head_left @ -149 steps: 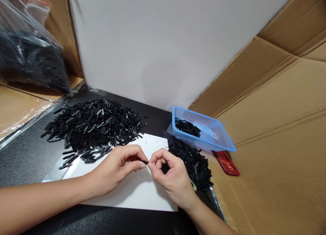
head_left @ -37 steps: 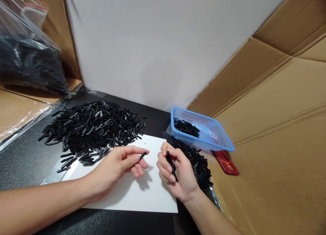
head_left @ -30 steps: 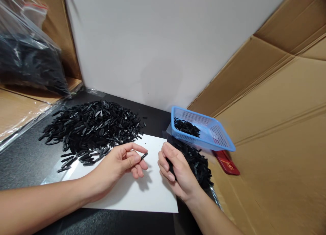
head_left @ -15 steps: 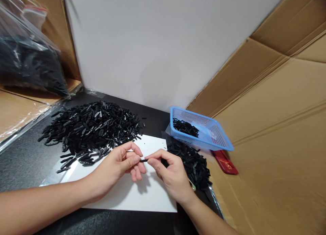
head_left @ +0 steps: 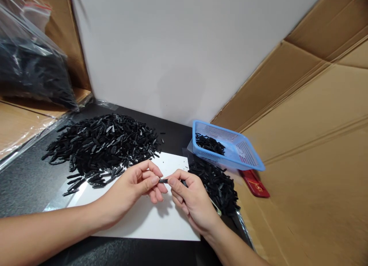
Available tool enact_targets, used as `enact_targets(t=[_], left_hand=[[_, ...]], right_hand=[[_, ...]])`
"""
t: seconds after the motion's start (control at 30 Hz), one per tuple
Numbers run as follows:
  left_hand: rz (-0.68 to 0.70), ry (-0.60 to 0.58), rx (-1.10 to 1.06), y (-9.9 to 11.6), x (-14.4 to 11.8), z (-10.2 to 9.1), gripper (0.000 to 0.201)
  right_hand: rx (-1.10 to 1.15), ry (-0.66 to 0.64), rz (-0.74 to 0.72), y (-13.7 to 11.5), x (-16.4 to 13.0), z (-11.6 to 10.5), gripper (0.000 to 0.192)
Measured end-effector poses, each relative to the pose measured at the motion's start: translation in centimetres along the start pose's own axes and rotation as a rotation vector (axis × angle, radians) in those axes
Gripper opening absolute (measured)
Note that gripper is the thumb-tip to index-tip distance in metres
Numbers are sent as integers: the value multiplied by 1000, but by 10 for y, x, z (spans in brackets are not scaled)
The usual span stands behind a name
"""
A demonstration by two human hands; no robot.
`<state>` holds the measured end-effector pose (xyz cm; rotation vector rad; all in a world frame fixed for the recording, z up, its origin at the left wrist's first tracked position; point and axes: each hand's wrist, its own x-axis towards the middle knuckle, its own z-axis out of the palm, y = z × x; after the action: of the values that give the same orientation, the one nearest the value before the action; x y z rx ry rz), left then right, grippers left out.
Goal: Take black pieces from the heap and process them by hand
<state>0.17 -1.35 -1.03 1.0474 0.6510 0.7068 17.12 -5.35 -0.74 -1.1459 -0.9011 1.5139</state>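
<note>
A black work surface (head_left: 25, 181) sits boxed in by brown cardboard (head_left: 310, 151) on the right and a white board (head_left: 172, 55) at the back. Nearest the camera, a white sheet (head_left: 143, 223) lies on the surface, and both hands meet just above it. The left hand (head_left: 135, 189) is curled, thumb and forefinger pinched on one end of a small black piece (head_left: 163, 180); the right hand (head_left: 191, 199) is likewise nearly closed, its thumb and forefinger gripping the other end, so the piece bridges the two hands. Just right of the right hand lies a small heap of black pieces (head_left: 221, 187), and beyond that a blue mesh basket (head_left: 244, 152) holds a few more, with a red object (head_left: 255, 183) beside it. Farther left spreads a large pile of black pieces (head_left: 100, 145), touching the sheet's far edge. At the far left, a clear plastic bag (head_left: 31, 66) of dark parts rests on cardboard.
</note>
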Motion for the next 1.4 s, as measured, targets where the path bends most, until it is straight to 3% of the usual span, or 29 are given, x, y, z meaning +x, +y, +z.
enact_targets(t=[0.57, 0.8, 0.97, 1.13, 1.23, 1.3, 1.4], left_hand=[[-33, 16, -42, 6, -1, 4, 19], [-69, 96, -76, 1, 1, 4, 18], [-82, -28, 7, -2, 2, 7, 25], [-10, -120, 276, 4, -5, 10, 32], [188, -88, 593, 3, -14, 7, 50], [355, -108, 804, 1, -17, 4, 49], [485, -249, 1021, -1, -15, 0, 42]], right_hand=[[-26, -36, -30, 9, 0, 0, 36], [67, -58, 15, 1, 1, 4, 33], [139, -93, 51, 1, 1, 5, 34], [52, -43, -60, 5, 5, 2, 32], [32, -24, -102, 2, 7, 1, 33], [-9, -9, -131, -3, 10, -1, 34], [-362, 92, -264, -17, 22, -11, 33]])
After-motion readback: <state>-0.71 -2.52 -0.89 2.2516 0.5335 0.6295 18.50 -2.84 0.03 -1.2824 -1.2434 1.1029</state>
